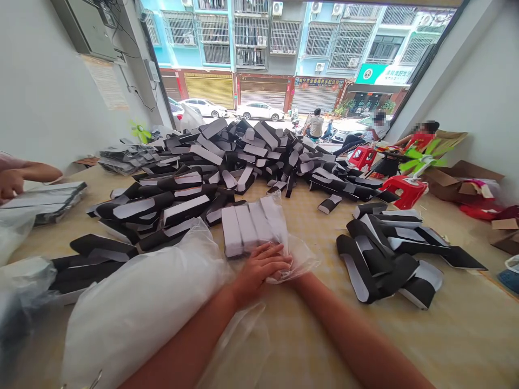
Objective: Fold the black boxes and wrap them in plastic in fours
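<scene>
A clear plastic bag (302, 258) lies around a row of white-topped, dark-edged folded pieces (253, 224) on the table in front of me. My left hand (259, 270) rests flat across the near end of this row and the bag, its fingers stretched out and together. Just to its right is my right hand (292, 276), at the bag's open end. Plastic and my left hand cover most of its fingers, so their grip is hidden. Beside my left forearm lies a stack of translucent white plastic bags (150, 302).
A big heap of black and white folded pieces (243, 151) spreads over the far table. A smaller pile (385, 254) lies right. At left, another person's hand (12, 183) is over a packed bundle (52, 200). Red stools (407, 189) and cardboard boxes (462, 183) stand beyond.
</scene>
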The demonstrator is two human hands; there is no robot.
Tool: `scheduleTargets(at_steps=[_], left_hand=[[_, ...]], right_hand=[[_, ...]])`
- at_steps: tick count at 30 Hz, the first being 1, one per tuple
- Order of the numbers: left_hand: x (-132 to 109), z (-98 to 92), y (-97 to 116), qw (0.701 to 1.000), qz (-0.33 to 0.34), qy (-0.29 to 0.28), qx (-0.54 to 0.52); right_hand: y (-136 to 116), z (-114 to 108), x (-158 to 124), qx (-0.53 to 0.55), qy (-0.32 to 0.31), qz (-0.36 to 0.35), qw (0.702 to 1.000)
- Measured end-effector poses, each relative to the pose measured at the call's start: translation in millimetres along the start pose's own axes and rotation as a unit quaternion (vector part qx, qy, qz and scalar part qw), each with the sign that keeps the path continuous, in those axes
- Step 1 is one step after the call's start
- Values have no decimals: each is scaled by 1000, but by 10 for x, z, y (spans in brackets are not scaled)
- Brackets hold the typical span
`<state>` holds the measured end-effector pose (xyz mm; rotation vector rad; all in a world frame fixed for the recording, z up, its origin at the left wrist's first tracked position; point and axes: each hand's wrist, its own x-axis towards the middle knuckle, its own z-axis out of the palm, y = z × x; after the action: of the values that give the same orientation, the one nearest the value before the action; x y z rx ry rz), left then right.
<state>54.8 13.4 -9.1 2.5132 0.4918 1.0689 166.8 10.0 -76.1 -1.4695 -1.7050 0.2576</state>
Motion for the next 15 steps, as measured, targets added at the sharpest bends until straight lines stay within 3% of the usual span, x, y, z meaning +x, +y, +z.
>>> scheduleTargets(at_steps=[7,11,15], left_hand=[[0,26,13,998,52,-30,-3],[15,33,33,997,61,-17,41],[25,28,54,994,79,-22,68]], right_hand=[[-12,515,-138,-34,25,120,992],[45,802,4,-17,114,149,982],[97,816,125,29,198,129,971]])
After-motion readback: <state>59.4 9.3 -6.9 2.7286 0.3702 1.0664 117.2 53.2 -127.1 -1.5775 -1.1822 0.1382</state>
